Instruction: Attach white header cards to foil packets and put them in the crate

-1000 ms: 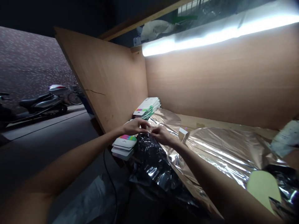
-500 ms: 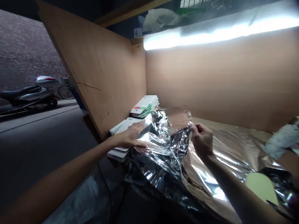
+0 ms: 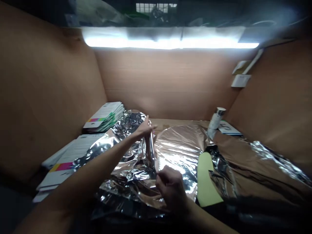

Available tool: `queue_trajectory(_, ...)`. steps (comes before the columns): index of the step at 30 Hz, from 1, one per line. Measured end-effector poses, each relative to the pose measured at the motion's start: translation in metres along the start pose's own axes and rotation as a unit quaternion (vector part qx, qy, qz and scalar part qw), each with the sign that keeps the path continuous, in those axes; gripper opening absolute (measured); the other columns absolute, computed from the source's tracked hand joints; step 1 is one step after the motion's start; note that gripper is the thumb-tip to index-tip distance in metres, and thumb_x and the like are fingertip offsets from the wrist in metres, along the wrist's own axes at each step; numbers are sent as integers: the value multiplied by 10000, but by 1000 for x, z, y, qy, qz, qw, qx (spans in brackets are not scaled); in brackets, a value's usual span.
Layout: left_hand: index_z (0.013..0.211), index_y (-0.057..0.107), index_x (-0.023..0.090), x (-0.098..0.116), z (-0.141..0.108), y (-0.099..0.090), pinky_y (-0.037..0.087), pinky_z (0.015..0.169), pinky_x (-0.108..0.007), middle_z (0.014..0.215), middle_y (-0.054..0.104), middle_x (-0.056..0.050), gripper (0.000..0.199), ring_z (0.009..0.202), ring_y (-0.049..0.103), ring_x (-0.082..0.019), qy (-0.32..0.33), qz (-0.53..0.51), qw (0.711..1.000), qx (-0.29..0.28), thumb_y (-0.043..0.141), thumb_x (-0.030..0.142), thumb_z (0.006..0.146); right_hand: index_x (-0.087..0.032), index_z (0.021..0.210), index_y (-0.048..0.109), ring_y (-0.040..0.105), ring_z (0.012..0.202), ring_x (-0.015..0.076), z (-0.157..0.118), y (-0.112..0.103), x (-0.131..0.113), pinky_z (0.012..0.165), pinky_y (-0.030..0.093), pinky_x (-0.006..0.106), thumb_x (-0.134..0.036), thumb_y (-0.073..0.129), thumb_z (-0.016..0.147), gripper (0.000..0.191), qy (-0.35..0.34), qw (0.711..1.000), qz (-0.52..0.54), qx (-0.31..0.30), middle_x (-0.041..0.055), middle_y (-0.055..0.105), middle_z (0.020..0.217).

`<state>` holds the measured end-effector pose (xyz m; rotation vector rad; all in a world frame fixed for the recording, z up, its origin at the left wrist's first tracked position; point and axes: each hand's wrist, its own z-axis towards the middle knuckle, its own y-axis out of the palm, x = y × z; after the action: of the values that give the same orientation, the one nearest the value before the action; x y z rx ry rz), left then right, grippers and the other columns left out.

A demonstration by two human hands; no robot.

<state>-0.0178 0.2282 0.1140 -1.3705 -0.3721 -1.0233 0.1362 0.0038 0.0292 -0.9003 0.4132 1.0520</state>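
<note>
Crinkled silver film covers the left middle of the work surface. My left hand is at the film's upper right edge, with thumb and forefinger apart and the other fingers hard to see. Lower down, my right hand is closed in a pinch on the film's right edge. Between the two hands the edge runs as a narrow upright fold. To the right lies a smoother, brownish shiny sheet, with a pale yellow curved piece on it.
Stacks of printed cards and more cards lie along the left panel. A white bottle stands at the back right beside a marked card. More brown film spreads right. A lit tube hangs above.
The view has swung right. My left hand has moved from the film's left side to its upper right edge; my right hand is now lower and nearer me, still pinching film.
</note>
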Motion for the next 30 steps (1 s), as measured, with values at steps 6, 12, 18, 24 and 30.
queue_trajectory(6, 1550, 384, 106, 62, -9, 108, 258, 1196, -635, 1604, 391, -263, 845, 1487, 335, -466, 104, 160, 962, -195, 727, 351, 818, -191, 809, 666, 543, 594, 116, -16, -76, -8, 576, 346, 250, -219, 599, 970, 177, -85, 989, -70, -98, -3, 624, 719)
queue_trajectory(12, 1445, 566, 187, 100, -58, 156, 453, 1118, -440, 1524, 543, -166, 671, 1333, 565, -342, 195, 200, 879, -386, 754, 382, 832, -198, 1131, 704, 670, 972, 200, 73, -143, 33, 855, 472, 298, -397, 379, 1098, 383, -2, 962, -249, -111, 92, 716, 1114)
queue_trajectory(18, 1617, 322, 176, 84, -118, 86, 266, 1237, -550, 1660, 338, -166, 724, 1532, 311, -352, 172, 236, 910, -295, 286, 625, 1051, -159, 1390, 622, 574, 1303, 299, 119, -141, 113, 1058, 414, 403, -499, 390, 1075, 518, 109, 854, -425, -281, 196, 624, 1395)
queue_trajectory(24, 1624, 280, 352, 21, -215, 45, 120, 1258, -632, 1695, 260, -80, 728, 1567, 198, -375, 169, 257, 888, -343, 479, 650, 991, -162, 998, 789, 646, 1127, 396, 93, -137, 135, 1027, 356, 595, -546, 464, 1028, 504, 135, 805, -488, -309, 224, 738, 1084)
queue_trajectory(30, 1479, 504, 179, -9, -235, 20, 494, 1038, -502, 1434, 597, -184, 570, 1307, 573, -343, -105, 158, 981, -50, 480, 505, 1012, -68, 1225, 671, 620, 1176, 358, 89, -140, 152, 968, 440, 474, -537, 357, 1067, 586, 139, 795, -509, -300, 259, 679, 1223)
